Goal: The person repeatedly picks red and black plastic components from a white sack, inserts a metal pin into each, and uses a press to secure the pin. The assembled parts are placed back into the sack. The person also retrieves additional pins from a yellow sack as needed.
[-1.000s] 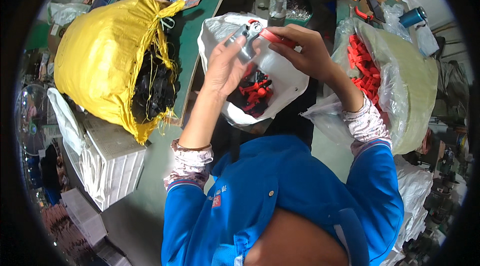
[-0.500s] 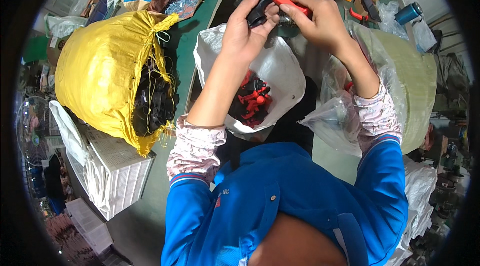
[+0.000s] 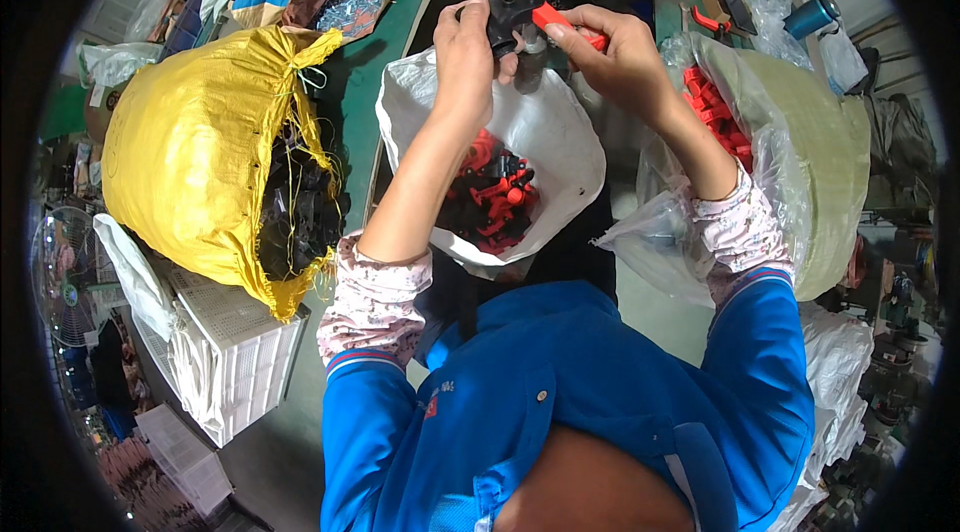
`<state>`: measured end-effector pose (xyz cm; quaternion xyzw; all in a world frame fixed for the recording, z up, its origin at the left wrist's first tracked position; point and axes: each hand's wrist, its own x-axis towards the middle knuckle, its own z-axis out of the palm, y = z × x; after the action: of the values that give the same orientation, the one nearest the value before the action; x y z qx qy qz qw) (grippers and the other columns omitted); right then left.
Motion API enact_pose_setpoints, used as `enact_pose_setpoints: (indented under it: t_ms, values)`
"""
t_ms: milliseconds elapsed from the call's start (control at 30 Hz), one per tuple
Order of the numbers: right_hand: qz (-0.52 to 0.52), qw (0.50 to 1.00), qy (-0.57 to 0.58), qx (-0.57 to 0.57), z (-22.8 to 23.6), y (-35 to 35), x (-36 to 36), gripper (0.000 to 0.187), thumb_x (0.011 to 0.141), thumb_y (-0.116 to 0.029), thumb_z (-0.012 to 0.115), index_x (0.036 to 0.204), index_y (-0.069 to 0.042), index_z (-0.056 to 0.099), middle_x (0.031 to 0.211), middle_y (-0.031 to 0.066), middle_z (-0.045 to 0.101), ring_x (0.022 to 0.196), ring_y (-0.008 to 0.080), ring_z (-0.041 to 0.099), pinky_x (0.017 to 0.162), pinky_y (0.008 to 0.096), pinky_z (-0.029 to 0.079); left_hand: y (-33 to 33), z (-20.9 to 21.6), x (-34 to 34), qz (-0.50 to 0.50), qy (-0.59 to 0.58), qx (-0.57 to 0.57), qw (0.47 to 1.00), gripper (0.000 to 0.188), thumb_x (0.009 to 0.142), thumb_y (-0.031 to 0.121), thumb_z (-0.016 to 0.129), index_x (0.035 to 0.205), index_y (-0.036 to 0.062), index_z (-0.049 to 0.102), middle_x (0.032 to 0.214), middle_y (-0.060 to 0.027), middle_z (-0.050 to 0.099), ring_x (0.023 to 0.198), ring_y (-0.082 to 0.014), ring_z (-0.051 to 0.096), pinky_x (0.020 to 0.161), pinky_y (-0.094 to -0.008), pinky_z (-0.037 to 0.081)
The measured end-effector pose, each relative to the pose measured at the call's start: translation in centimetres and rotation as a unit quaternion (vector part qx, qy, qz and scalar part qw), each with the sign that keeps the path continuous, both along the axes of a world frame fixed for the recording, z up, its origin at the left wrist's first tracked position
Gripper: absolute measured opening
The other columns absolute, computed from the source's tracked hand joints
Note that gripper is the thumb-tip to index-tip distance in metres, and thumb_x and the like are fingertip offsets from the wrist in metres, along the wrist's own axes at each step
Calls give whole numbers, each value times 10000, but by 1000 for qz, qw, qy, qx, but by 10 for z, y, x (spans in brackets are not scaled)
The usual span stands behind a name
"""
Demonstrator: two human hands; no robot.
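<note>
- Your right hand [image 3: 620,52] pinches a red plastic piece [image 3: 562,24], top centre of frame.
- Your left hand [image 3: 465,57] grips a black part [image 3: 503,30] beside it.
- White bag [image 3: 560,147] of red and black parts lies below.

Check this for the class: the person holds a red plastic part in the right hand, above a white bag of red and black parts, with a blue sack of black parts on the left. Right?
Not quite. The sack of black parts is yellow, not blue, as the head view shows. The rest stands: the right hand holds the red plastic part above the white bag.
</note>
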<state>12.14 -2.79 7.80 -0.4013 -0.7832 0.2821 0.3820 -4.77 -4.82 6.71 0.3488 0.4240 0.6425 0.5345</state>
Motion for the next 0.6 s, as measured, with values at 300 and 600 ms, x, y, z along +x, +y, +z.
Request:
enact_pose_setpoints:
  t_ms: [300, 600]
  values:
    - [-1, 1000, 10, -12, 3, -6, 1, 331, 840, -323, 620, 922, -7, 675, 693, 179, 629, 604, 226, 636, 588, 318, 479, -10, 3, 1, -30, -31, -12, 999, 275, 971, 278, 427, 918, 15, 484, 704, -105, 576, 468, -151, 488, 402, -250, 373]
    - [63, 988, 25, 142, -9, -67, -39, 304, 840, -324, 614, 981, -56, 584, 695, 182, 605, 656, 346, 622, 579, 441, 474, -79, -2, -54, -63, -58, 53, 995, 316, 980, 288, 444, 1085, -10, 451, 787, -135, 594, 614, -208, 600, 524, -309, 518]
